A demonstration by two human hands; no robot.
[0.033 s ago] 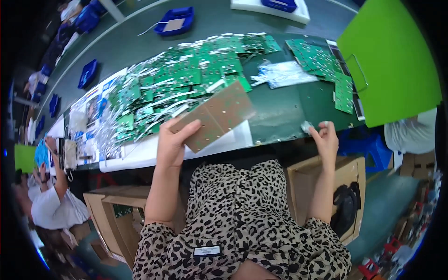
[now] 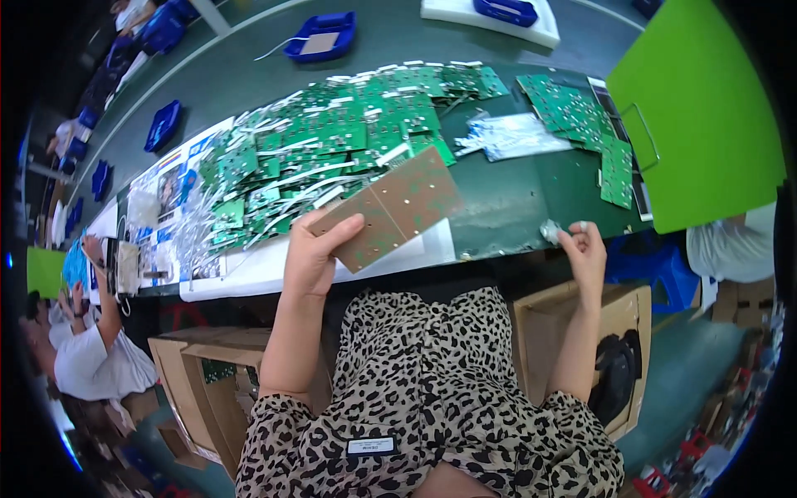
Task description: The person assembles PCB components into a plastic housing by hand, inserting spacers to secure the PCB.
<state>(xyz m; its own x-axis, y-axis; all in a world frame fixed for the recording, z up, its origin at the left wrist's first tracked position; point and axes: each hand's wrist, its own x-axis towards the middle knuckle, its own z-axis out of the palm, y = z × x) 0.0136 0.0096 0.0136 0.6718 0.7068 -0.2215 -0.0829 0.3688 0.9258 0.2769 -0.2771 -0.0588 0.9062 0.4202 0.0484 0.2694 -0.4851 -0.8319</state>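
My left hand [image 2: 311, 253] grips a circuit board [image 2: 398, 207], thumb on top and fingers underneath. Its brown side, crossed by a pale line and dotted with small holes, faces up and tilts over the table edge. At the right, my right hand [image 2: 585, 249] is closed, thumb and fingers bent together, with a small crumpled clear plastic piece [image 2: 550, 231] at its fingertips. Beyond the held board spreads a large heap of green circuit boards [image 2: 332, 133] with white cables. More green boards [image 2: 564, 112] lie at the far right, beside a clear plastic bag [image 2: 519, 135].
A green panel with a handle [image 2: 697, 116] stands at the right. Blue trays [image 2: 322, 37] sit on the far line. Cardboard boxes [image 2: 195, 390] flank my lap. On the left a co-worker in white [image 2: 100, 349] reaches to the table; another white sleeve shows at right.
The whole view has shifted slightly, so things sit a little further right. Both hands keep nearly the same pose, the left one still gripping the circuit board.
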